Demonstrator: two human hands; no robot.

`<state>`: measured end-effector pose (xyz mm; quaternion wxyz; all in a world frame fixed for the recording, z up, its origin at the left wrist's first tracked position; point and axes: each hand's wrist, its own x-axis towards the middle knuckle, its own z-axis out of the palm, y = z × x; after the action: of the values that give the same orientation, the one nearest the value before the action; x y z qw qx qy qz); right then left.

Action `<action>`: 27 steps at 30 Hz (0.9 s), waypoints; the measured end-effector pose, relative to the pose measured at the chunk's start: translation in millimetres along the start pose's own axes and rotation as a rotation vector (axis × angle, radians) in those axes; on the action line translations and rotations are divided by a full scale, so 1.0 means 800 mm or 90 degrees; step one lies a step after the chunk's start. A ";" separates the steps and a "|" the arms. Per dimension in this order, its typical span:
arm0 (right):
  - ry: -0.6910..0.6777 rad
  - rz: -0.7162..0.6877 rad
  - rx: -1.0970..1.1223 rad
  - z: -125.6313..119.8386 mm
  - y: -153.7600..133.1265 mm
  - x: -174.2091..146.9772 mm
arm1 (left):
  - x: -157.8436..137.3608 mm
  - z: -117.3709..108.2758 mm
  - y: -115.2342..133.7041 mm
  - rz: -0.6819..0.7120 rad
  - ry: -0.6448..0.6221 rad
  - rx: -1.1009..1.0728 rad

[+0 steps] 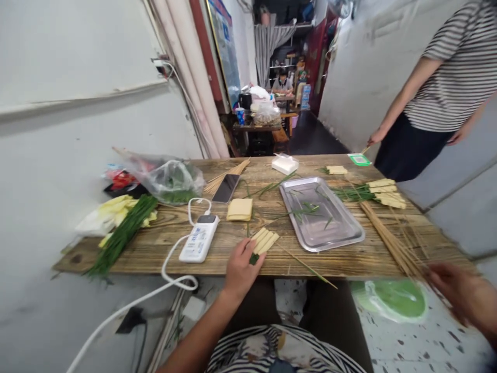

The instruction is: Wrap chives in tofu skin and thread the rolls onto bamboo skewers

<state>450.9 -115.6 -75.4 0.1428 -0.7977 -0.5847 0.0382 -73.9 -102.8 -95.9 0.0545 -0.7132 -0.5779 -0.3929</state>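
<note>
At the table's (223, 247) left end, a bunch of green stalks (126, 233) slants to the near L corner, w/ a clear plastic bag (173, 178) behind it nr the far edge. Next, a white power bank (199, 242) nr the front edge; farther back, a dark phone (226, 188) beside thin sticks (235, 170). Mid-table, a stack of pale yellow sheets (239, 210). Just in front, at the front edge, L hand (240, 264) grasps a row of pale rolls (265, 241), fingers closed round their lower part. To the R, a metal tray (318, 228) w/ loose green bits (306, 210). By the far R corner, another person's hand (376, 136). Nr the R edge, more rolls (386, 194) w/ green stalks; long sticks (384, 238) run to the near R corner. There, R hand (454, 290) is blurred at their ends; can't tell if its fingers grip.
</note>
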 end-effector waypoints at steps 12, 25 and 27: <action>0.153 -0.088 0.035 -0.032 0.002 -0.118 | 0.000 -0.001 -0.010 0.073 0.026 -0.010; 0.135 -0.186 0.209 -0.009 -0.168 -0.193 | 0.000 -0.002 -0.004 0.056 0.067 0.006; 0.066 -0.346 0.241 0.024 -0.210 -0.203 | 0.002 -0.001 -0.003 0.036 0.045 -0.001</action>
<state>240.6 -219.1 -65.4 0.3231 -0.5726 -0.7506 0.0660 -75.8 -101.5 -95.5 0.0856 -0.7148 -0.5551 -0.4168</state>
